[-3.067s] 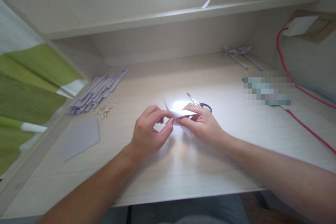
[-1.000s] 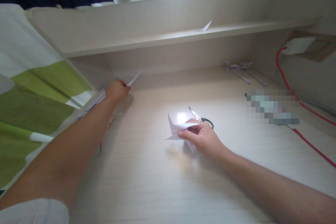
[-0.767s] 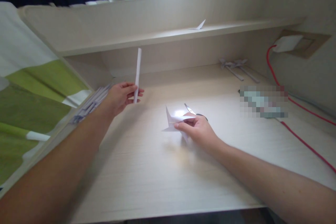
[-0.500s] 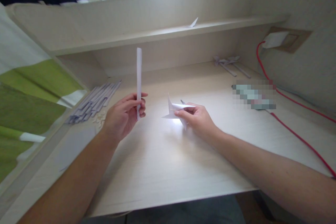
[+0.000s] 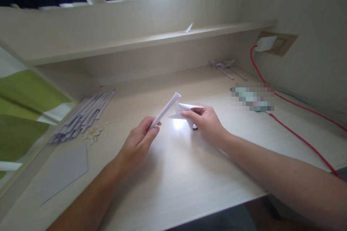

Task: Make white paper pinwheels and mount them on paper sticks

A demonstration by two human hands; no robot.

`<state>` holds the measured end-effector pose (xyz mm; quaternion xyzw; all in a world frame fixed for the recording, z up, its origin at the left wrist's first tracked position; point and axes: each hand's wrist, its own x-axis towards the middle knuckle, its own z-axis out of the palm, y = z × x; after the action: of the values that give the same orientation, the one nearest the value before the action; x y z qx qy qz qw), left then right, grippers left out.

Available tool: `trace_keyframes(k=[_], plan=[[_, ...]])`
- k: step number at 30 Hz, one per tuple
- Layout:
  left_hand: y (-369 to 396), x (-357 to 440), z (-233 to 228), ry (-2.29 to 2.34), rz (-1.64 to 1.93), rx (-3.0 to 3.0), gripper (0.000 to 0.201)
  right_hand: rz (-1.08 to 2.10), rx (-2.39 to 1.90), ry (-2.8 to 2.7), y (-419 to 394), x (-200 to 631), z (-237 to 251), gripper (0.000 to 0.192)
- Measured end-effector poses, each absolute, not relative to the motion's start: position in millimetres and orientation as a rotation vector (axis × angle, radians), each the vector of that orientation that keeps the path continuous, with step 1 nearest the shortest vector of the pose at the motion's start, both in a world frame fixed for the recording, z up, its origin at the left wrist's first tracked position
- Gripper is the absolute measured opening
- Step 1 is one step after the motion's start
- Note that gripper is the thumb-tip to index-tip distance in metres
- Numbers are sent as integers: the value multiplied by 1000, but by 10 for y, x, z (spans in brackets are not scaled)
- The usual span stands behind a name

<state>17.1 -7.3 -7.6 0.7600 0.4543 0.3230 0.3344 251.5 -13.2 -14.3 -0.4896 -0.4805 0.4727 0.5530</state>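
Observation:
A rolled paper tube (image 5: pixel 165 110) is gripped near its lower end by my left hand (image 5: pixel 139 142). It slants up to the right, and its far end overlaps the view of a folded paper pinwheel (image 5: pixel 177 113). My right hand (image 5: pixel 204 119) pinches that pinwheel between thumb and fingers above the desk. Whether tube and pinwheel touch, I cannot tell. Below the right fingers shows a small dark curved thing (image 5: pixel 195 127), mostly hidden by the hand and paper.
Several paper tubes (image 5: pixel 84 113) lie in a pile at left, beside small pale scraps (image 5: pixel 93 133) and a paper sheet (image 5: pixel 66 173). Finished pinwheels on sticks (image 5: pixel 223 65) lie at the back right. A blurred-out device (image 5: pixel 252 97) has a red cable (image 5: pixel 300 140). Folded paper (image 5: pixel 189 28) sits on the shelf.
My left hand has lowered and tipped the paper tube from upright to slanting right, bringing its top near the pinwheel. My right hand keeps its pinch. The view has shifted slightly.

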Motion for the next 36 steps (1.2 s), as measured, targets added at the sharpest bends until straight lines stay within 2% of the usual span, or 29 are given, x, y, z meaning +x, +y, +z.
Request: trace_keyframes(k=[4,10,16,21,25,31,36], plan=[[-131,222,-104,1159,814,2000,35,1043,-1156,-1174,-142,2521,-141,24],[-114,205,-199,1139,804,1948,23,982,-1167,-1145,-151,2529,-137,27],[-137,236,-109,1135,876,1988,35,989,-1129,-1143,-171,2508,-135,26],[-160,266,-85,1058,914,1920,20,953,-1094,-1198,-206,2493,-152,30],[-170,256,-115,1042,892,1901,17,951,-1083,-1216,-238,2489,-140,28],[-191,280,-58,1077,939,1947,33,948,-1049,-1236,-252,2486,-134,28],[-182,278,-74,1104,988,1896,26,950,-1055,-1237,-262,2465,-153,28]])
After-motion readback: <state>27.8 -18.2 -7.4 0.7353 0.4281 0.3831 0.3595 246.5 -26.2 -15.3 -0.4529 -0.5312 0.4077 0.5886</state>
